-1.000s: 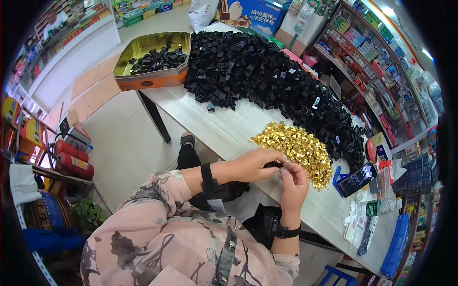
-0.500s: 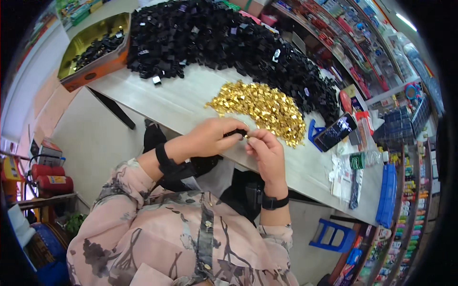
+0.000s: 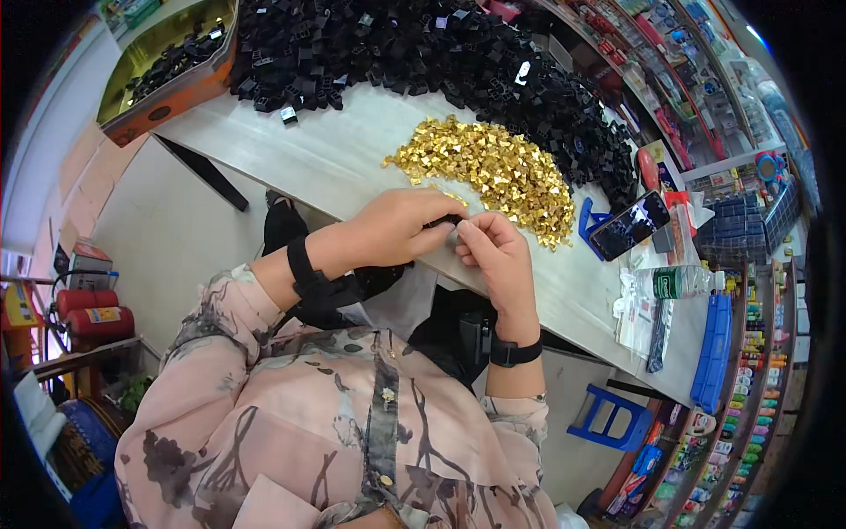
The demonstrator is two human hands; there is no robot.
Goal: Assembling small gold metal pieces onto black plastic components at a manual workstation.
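Observation:
My left hand (image 3: 398,227) is closed round a small black plastic piece (image 3: 452,220), which shows only in part between thumb and fingers. Against it, the thumb and forefinger of my right hand (image 3: 500,254) are pinched together; whatever lies in that pinch is hidden. Both hands meet just over the table's front edge. Beyond them, a heap of small shiny gold pieces (image 3: 493,167) is spread on the pale table (image 3: 291,167). Behind the gold lies a much bigger heap of black plastic pieces (image 3: 388,48).
An orange box with a gold inside (image 3: 167,115) holds more black pieces at the far left. To the right are a phone (image 3: 630,227) on a blue stand, a plastic bottle (image 3: 679,282) and a blue tray-like thing (image 3: 712,353). A blue stool (image 3: 610,425) stands below.
My right fingertips have closed up against the black piece, and a gold glint seen at them before is now hidden. The whole view has shifted slightly, with the table higher in the picture.

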